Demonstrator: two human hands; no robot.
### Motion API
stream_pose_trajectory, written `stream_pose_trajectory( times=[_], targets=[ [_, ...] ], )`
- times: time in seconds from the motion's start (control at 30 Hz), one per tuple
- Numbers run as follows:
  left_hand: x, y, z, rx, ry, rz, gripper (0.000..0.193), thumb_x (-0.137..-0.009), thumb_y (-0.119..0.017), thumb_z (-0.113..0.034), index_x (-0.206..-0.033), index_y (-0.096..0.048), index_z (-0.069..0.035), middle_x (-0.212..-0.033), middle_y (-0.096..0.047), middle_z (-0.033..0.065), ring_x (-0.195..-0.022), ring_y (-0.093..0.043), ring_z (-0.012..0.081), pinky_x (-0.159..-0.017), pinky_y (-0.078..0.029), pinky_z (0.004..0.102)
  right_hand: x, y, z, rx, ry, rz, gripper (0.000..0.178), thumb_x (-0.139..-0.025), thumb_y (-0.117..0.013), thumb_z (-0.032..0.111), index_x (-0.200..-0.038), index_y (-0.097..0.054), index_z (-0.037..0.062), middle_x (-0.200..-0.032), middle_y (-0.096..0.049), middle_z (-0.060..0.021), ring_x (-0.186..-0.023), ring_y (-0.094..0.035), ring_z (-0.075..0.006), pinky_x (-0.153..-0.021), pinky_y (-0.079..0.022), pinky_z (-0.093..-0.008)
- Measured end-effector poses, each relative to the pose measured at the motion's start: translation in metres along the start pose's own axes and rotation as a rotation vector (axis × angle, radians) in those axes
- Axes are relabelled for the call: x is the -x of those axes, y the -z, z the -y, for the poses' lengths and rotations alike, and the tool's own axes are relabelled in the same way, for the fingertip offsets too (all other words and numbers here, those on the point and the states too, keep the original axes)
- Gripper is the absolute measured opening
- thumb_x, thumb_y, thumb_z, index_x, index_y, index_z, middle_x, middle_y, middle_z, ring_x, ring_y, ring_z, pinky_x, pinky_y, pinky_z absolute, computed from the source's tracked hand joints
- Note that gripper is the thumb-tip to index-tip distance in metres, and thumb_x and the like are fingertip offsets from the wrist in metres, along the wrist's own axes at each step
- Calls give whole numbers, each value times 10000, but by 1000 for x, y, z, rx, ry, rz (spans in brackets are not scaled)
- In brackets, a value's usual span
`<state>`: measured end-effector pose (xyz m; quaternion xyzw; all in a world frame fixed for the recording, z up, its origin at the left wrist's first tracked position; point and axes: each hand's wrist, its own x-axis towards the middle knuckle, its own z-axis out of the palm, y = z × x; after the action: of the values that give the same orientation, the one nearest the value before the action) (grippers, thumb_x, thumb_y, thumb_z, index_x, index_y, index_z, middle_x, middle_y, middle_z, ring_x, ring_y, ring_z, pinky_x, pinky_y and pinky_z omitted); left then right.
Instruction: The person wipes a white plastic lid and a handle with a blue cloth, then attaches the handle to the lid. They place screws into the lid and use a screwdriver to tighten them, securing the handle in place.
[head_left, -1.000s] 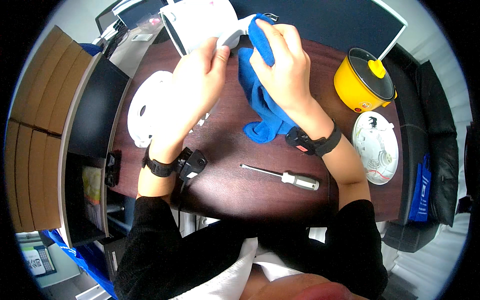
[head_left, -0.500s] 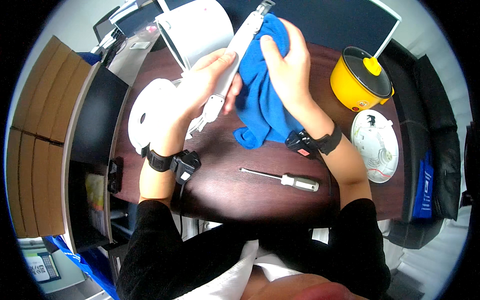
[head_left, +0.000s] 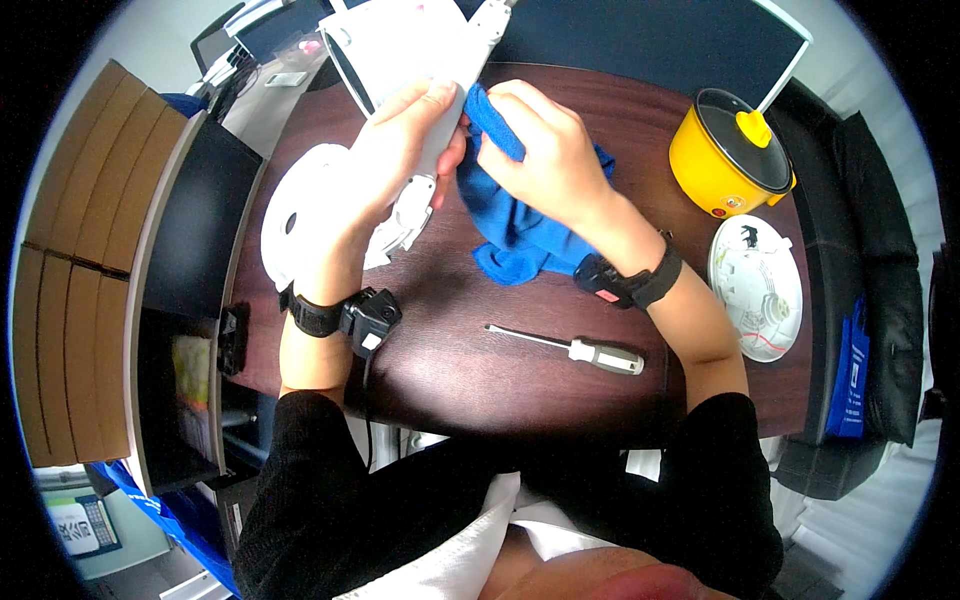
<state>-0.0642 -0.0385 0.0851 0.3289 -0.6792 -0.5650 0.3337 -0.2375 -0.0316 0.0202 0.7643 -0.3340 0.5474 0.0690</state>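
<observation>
My left hand (head_left: 395,150) is closed around the middle of a long white plastic bar (head_left: 486,36), which slants away to the far right. In my right hand (head_left: 545,150) a blue cloth (head_left: 515,215) is bunched. One fold of it presses against or lies right beside the bar's right edge, near my left fingers. The rest of the cloth trails onto the table. Beside my left forearm sits a rounded white plastic housing (head_left: 287,190) with a dark hole, partly hidden by the arm. A screwdriver (head_left: 605,356) with a grey-white handle lies in front of the cloth.
Behind my left hand stands a large white appliance body (head_left: 390,45). A yellow pot (head_left: 705,165) with a dark lid is at the far right. Nearer lies a round white part (head_left: 755,300) with a red wire. Cardboard boxes (head_left: 85,270) are stacked at the left.
My right hand and the cloth have slid nearer along the bar, away from its far end. The bar has shifted slightly away. The cloth is more bunched. The screwdriver stays put.
</observation>
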Motion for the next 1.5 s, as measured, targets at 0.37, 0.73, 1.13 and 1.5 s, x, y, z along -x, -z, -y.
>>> stream_pose_trajectory(
  times=[0.37,0.73,1.13,1.5],
  targets=[
    [-19,4,24,-152,-174,-227,370,-971,-516,-369,-1084,-619,-32,-634,-540,12,-494,-505,69,-408,-401,221,-23,34,-3,157,11,-362,306,-741,-700,82,-1033,-634,19,-966,-619,-142,-841,-653,-307,-742,-529,-354],
    [-12,-43,39,-312,-309,-344,316,-1005,-474,-307,-1020,-536,2,-629,-564,54,-491,-526,101,-445,-418,265,-10,14,-4,192,-117,-365,352,-699,-760,96,-1033,-656,52,-974,-577,-124,-856,-636,-307,-748,-529,-373],
    [-4,-41,29,-244,-241,-328,273,-1021,-399,-272,-1002,-516,-26,-625,-529,40,-453,-525,108,-411,-407,246,-11,20,-31,131,-150,-354,297,-737,-732,95,-1018,-651,48,-951,-573,-130,-833,-633,-289,-727,-530,-360],
    [-9,-40,35,-181,-168,-338,222,-1004,-430,-234,-995,-513,-28,-665,-546,44,-453,-504,101,-408,-407,241,-11,16,-23,126,-110,-317,268,-739,-732,121,-984,-664,37,-920,-587,-132,-840,-634,-280,-735,-521,-362]
  ],
)
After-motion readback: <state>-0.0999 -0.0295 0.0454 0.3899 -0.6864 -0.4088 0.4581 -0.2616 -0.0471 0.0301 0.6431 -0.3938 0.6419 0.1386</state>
